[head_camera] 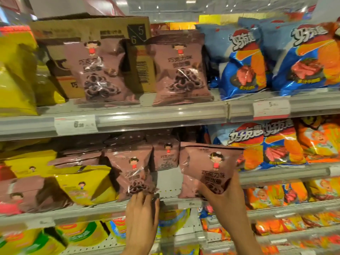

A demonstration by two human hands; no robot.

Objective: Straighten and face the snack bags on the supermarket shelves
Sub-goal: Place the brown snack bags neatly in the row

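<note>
Two mauve chocolate-ring snack bags stand at the front of the middle shelf [171,184]. My left hand [142,210] grips the bottom of the left bag [131,168]. My right hand [222,196] holds the lower right corner of the right bag [207,166], which leans slightly. A third mauve bag [166,155] stands further back between them. On the upper shelf two more mauve bags [103,70] [181,69] stand upright, facing out.
A cardboard carton [88,28] sits behind the upper mauve bags. Yellow bags [16,70] fill the left side, blue and orange chip bags [244,59] the right. Mauve bags lie flat at the middle shelf's left [79,157]. Price tags [76,124] hang on the shelf rails.
</note>
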